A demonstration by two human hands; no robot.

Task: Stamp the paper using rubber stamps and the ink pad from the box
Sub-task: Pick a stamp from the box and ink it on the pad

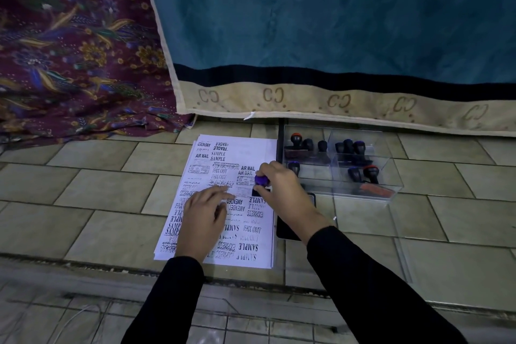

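Left hand (205, 212): palm down, fingers straight and spread, pointing forward-right. Right hand (282, 190): fingers and thumb curled, pinching stamp (262, 180) at its knob. Both forearms reach forward, converging.

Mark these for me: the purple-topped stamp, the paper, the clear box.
purple-topped stamp (262, 180), head view, on its purple knob.
paper (251, 148), head view, on the blank patch near its far edge.
clear box (388, 173), head view, on a bare part at its right end.

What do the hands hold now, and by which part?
The right hand pinches a rubber stamp by its purple knob; the left hand only presses the paper.
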